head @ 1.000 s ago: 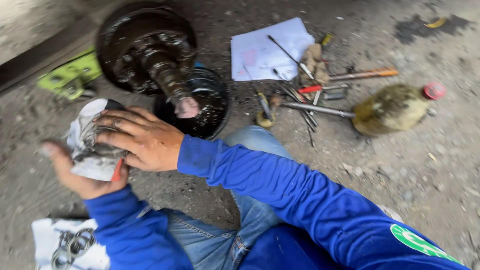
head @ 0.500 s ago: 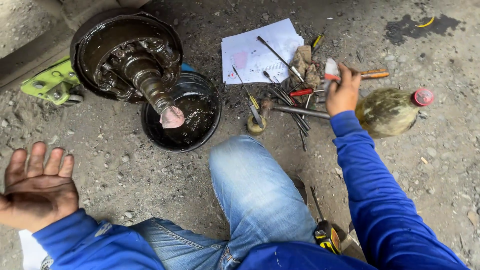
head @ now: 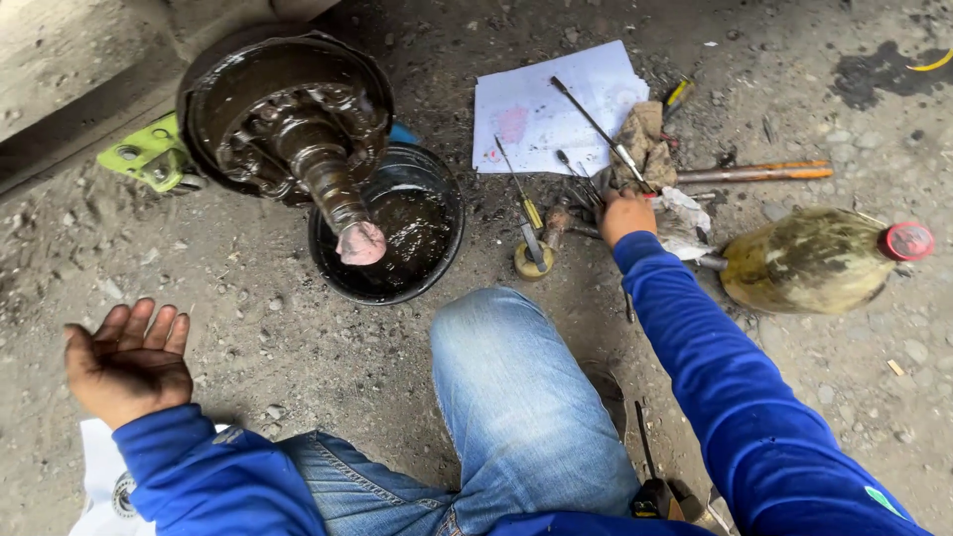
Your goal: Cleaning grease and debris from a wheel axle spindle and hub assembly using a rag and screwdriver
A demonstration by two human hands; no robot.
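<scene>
The right hand [head: 625,215] is stretched out to the far right, its blue sleeve running straight from the near right corner, and it lies knuckles up on a scatter of hand tools [head: 581,189] on the ground. Its fingers are curled down into the tools, but what they grip, if anything, cannot be told. A white rag [head: 685,213] lies just right of the hand, and a yellow-handled screwdriver [head: 523,203] just left of it. Beyond the tools lies a white sheet of paper [head: 541,109].

The left hand [head: 127,362] hovers at the near left, palm up, fingers spread and empty, well apart from the right hand.

Between them a bent knee in blue jeans [head: 501,367] points away from the camera. Farther left stands a black basin of dark oily liquid [head: 422,233], with a greasy axle spindle [head: 333,194] jutting over it from a brake hub [head: 278,109]. To the right lies a grimy plastic bottle with a red cap [head: 814,260].
</scene>
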